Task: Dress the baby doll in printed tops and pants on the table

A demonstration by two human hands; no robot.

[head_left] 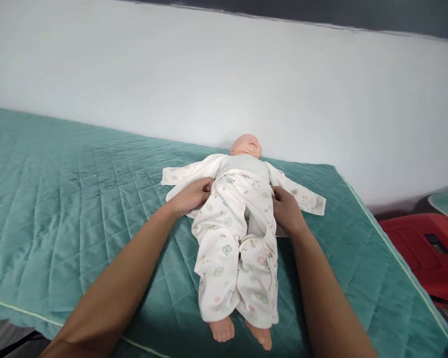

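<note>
A baby doll lies on its back, head toward the wall and bare feet toward me. It wears white printed pants pulled up to the belly over a grey top. A white printed jacket is spread open beneath it, its sleeves out to both sides. My left hand has its fingers closed at the pants' left side by the hip. On the opposite side, my right hand pinches at the pants' edge. The fingertips of both hands are partly hidden by cloth.
A green quilted cover lies under the doll, with pale piping along its edges. Behind it stands a white wall. To the right, below the cover's edge, is a red plastic object.
</note>
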